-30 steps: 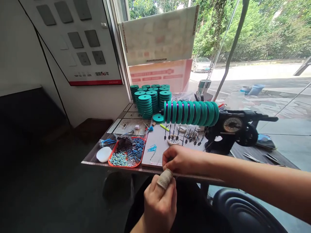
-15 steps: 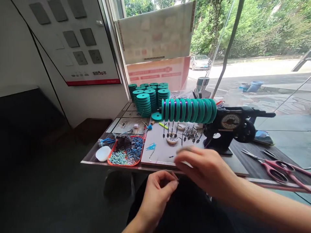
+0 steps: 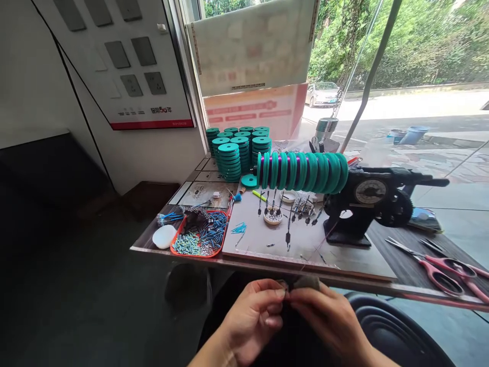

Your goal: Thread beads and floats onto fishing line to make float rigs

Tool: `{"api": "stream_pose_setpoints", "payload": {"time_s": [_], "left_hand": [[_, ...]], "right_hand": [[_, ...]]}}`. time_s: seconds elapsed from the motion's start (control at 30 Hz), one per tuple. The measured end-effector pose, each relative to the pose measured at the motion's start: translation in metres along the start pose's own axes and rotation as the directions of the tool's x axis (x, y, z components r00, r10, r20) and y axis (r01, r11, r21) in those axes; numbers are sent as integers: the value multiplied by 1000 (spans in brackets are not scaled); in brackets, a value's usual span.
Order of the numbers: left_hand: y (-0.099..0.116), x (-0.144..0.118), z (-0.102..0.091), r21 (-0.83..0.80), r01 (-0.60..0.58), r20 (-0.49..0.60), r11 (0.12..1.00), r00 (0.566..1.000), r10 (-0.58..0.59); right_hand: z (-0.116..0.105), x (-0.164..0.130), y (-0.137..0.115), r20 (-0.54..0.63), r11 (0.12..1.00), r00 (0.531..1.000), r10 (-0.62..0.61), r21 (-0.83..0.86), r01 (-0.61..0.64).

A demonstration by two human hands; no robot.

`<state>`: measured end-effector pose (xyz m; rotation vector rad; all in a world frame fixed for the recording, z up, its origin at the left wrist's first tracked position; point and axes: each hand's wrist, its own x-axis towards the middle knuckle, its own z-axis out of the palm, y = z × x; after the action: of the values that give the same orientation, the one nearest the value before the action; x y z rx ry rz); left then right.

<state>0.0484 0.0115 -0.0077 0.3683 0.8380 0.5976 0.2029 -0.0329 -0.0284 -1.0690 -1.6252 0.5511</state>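
Note:
My left hand (image 3: 254, 313) and my right hand (image 3: 332, 313) meet fingertip to fingertip just below the table's front edge. Each is closed in a pinch around something too small to make out. A greyish cover (image 3: 308, 283) wraps a finger of the right hand. From near the fingertips a thin line (image 3: 318, 248) appears to run up across the board. Above the hands, a row of green foam spools (image 3: 305, 172) sits on the shaft of a black hand-crank winder (image 3: 353, 204) with a dial. Small dark rigs with swivels (image 3: 288, 238) hang from those spools.
An orange tray (image 3: 178, 251) of small blue and green parts lies left, beside a white lid (image 3: 164, 236). A round dish (image 3: 273, 216) holds beads. Stacked green spools (image 3: 229, 160) stand behind. Red-handled scissors (image 3: 435, 270) lie right; a black basin (image 3: 397, 326) is below.
My right hand has come down from over the board to meet the left hand's fingertips. The left hand stays pinched. The view has shifted slightly, uncovering the board's front and the black basin.

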Motion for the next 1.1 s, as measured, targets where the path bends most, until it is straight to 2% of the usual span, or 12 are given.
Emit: {"api": "stream_pose_setpoints", "payload": {"time_s": [0.03, 0.1, 0.17, 0.27, 0.33, 0.37, 0.43, 0.5, 0.6, 0.77, 0.93, 1.1], "left_hand": [[0, 0, 0, 17, -13, 9, 1000, 1000, 13], [0, 1, 0, 127, -82, 28, 988, 997, 79], [1, 1, 0, 349, -214, 45, 912, 976, 212], [3, -3, 4, 671, -411, 140, 617, 887, 439], [3, -7, 6, 773, -478, 233, 417, 825, 515], [3, -9, 7, 798, -495, 269, 345, 804, 530], [3, -12, 8, 816, -514, 320, 264, 782, 534], [1, -13, 8, 784, -548, 342, 292, 774, 532], [-3, -11, 8, 656, -594, 307, 465, 773, 555], [-13, -7, 9, 456, -569, 220, 684, 817, 533], [-22, -2, 5, 337, -458, 179, 823, 889, 422], [-25, 0, 4, 264, -420, 183, 869, 906, 382]], "right_hand": [[3, -3, 1, 20, 954, 972, 234, 186, -233], [9, -8, 5, 189, 666, 802, 567, 467, -581], [14, -13, 8, 325, 457, 680, 658, 544, -703], [16, -19, 6, 404, 351, 623, 670, 567, -745], [13, -23, 0, 399, 360, 624, 672, 560, -746], [10, -24, -4, 357, 437, 660, 661, 532, -725], [3, -23, -14, 234, 698, 797, 557, 388, -602], [-3, -17, -26, 140, 909, 927, 347, 194, -369], [-11, -5, -42, 20, 981, 986, 168, 97, -169], [-22, -12, -40, -294, 993, 953, 69, -68, -93], [-18, -36, -11, -221, 876, 945, -241, -468, 114], [0, -30, -13, -269, 871, 907, -325, -458, 176]]}}
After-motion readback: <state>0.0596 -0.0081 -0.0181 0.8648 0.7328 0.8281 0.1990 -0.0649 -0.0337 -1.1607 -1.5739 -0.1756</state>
